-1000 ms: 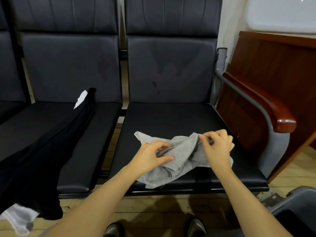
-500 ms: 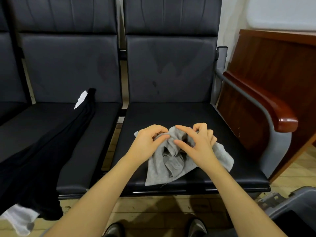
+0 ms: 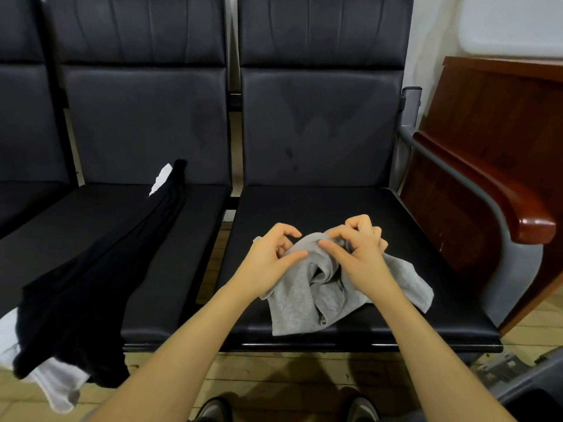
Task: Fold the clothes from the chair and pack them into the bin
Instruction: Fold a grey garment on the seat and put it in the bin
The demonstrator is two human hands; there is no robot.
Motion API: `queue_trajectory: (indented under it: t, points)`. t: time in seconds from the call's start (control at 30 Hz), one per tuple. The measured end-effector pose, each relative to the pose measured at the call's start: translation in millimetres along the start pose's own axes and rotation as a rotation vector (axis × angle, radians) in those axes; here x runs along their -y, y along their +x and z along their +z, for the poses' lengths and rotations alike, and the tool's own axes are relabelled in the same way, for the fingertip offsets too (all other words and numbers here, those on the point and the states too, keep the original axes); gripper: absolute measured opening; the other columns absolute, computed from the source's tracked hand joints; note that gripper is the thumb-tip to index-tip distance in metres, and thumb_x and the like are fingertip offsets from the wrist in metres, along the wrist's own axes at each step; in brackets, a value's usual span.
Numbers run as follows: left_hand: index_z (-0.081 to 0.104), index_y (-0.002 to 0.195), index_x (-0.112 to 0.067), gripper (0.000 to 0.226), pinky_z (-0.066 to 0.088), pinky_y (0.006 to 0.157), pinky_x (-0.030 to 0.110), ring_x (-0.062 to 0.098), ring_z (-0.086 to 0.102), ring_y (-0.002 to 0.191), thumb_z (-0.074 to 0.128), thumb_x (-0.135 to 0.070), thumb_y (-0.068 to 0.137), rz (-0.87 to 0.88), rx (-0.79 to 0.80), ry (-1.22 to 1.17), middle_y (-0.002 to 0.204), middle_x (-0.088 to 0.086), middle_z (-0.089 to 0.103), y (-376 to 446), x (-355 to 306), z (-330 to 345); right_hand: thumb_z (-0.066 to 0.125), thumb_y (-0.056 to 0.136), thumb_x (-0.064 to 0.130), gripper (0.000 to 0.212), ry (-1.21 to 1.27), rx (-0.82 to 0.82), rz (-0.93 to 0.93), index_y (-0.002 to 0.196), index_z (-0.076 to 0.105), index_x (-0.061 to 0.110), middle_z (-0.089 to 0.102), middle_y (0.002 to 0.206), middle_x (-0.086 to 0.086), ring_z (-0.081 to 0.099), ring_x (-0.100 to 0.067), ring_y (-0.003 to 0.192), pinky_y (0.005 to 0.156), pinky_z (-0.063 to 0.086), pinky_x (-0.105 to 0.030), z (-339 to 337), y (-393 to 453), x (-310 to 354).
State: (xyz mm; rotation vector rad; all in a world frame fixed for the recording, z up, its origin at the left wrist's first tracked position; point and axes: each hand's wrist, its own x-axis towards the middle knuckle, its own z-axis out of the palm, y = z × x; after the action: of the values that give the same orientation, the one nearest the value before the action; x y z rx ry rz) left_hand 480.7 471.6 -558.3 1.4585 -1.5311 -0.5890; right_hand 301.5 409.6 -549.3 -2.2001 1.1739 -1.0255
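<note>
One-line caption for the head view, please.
Both hands, left and right, bunch a crumpled grey garment on a black chair seat; a black garment lies on the neighbouring seat.

Rt side: dark red-brown wooden panel (image 3: 493,141), glossy, w/ a flat top edge, standing upright & running from mid-frame to the rt border. A few small pale scuffs near its lower part. Behind it, off-white wall (image 3: 432,41); above the panel a lighter white board or pane (image 3: 518,22) w/ rounded corner, can't tell which. Floor (image 3: 274,379): light wood planks, shadowed near bottom centre. Two dark shoes at bottom edge, left shoe (image 3: 213,409) & right shoe (image 3: 362,408), toes only, a bit apart. Lower rt: grey metal bracket (image 3: 499,365) on the floor.
</note>
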Motion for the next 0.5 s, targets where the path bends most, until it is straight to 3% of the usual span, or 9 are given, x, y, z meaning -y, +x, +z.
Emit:
queue_trajectory:
  t: [0.1,0.2,0.3,0.37,0.43,0.5]
  points:
    - [0.06,0.098,-0.022,0.015,0.053,0.077,0.033,0.009,0.063,0.076,0.068,-0.028,0.086,-0.097,0.094,-0.024,0.083,0.002,0.068,-2.8,11.3,3.9,0.063,0.088,0.037,0.007,0.009,-0.134,0.098,0.084,0.064,0.031,0.038,0.092,0.015,0.032,-0.01,0.098,0.086,0.017,-0.024,-6.5,0.2,-8.3]
    - [0.064,0.099,-0.023,0.015,0.055,0.078,0.034,0.01,0.065,0.08,0.069,-0.025,0.085,-0.131,0.041,-0.052,0.084,-0.006,0.067,-3.8,14.6,-1.7,0.063,0.089,0.035,0.013,-0.062,-0.219,0.165,0.084,0.065,0.024,0.041,0.095,0.007,0.033,-0.014,0.098,0.086,0.016,-0.025,-14.1,-1.9,-19.3]
    - [0.062,0.103,-0.028,0.02,0.051,0.073,0.034,0.023,0.062,0.073,0.069,-0.023,0.085,-0.077,0.022,-0.061,0.073,-0.003,0.064,-4.0,13.2,-12.3,0.062,0.089,0.035,0.015,-0.11,-0.205,0.187,0.086,0.065,0.02,0.041,0.095,0.003,0.031,-0.014,0.096,0.083,0.016,-0.025,-16.5,-5.2,-26.6]
    - [0.065,0.101,-0.028,0.018,0.053,0.076,0.036,0.029,0.063,0.077,0.069,-0.02,0.085,-0.05,0.039,-0.106,0.08,0.002,0.068,-4.6,10.0,-16.2,0.062,0.09,0.035,0.016,-0.113,-0.185,0.199,0.087,0.065,0.02,0.04,0.095,0.003,0.031,-0.014,0.095,0.083,0.016,-0.025,-15.7,-6.2,-30.8]
    - [0.071,0.096,-0.023,0.014,0.055,0.081,0.033,0.025,0.066,0.088,0.07,-0.016,0.084,-0.048,0.037,-0.144,0.092,0.0,0.071,-4.9,6.2,-17.3,0.061,0.09,0.036,0.014,-0.097,-0.155,0.204,0.088,0.064,0.022,0.041,0.096,0.004,0.031,-0.013,0.095,0.086,0.019,-0.027,-14.3,-6.5,-33.7]
    - [0.074,0.09,-0.02,0.011,0.054,0.084,0.025,0.014,0.067,0.09,0.07,-0.012,0.083,-0.063,0.038,-0.158,0.092,-0.004,0.073,-5.3,3.0,-16.7,0.059,0.092,0.035,0.01,-0.052,-0.107,0.193,0.091,0.063,0.026,0.042,0.098,0.007,0.032,-0.012,0.097,0.09,0.024,-0.029,-12.9,-6.7,-35.8]
